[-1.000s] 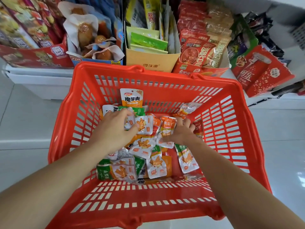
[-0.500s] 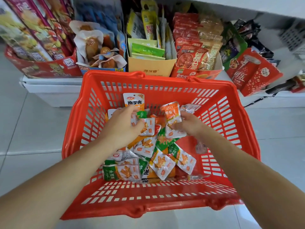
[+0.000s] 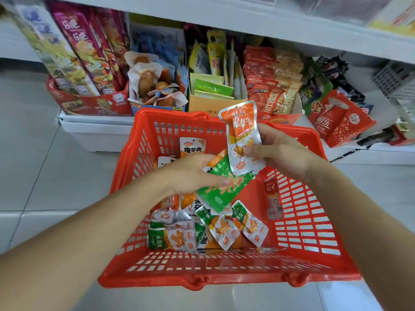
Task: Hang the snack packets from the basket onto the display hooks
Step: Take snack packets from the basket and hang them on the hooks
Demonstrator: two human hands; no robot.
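The right hand (image 3: 280, 153) pinches an orange-and-silver foil snack packet (image 3: 241, 135) and the left hand (image 3: 193, 173) grips a green foil packet (image 3: 222, 189), both over the red plastic basket (image 3: 303, 221), where many more lie. No hooks show, so I'd judge hanging barely begun.

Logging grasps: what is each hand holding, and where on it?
Right hand pinches the orange packet at its lower half. Left hand grips the green packet near its upper end.

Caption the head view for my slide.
Right hand holds an orange packet, left hand a green packet, above the red basket.
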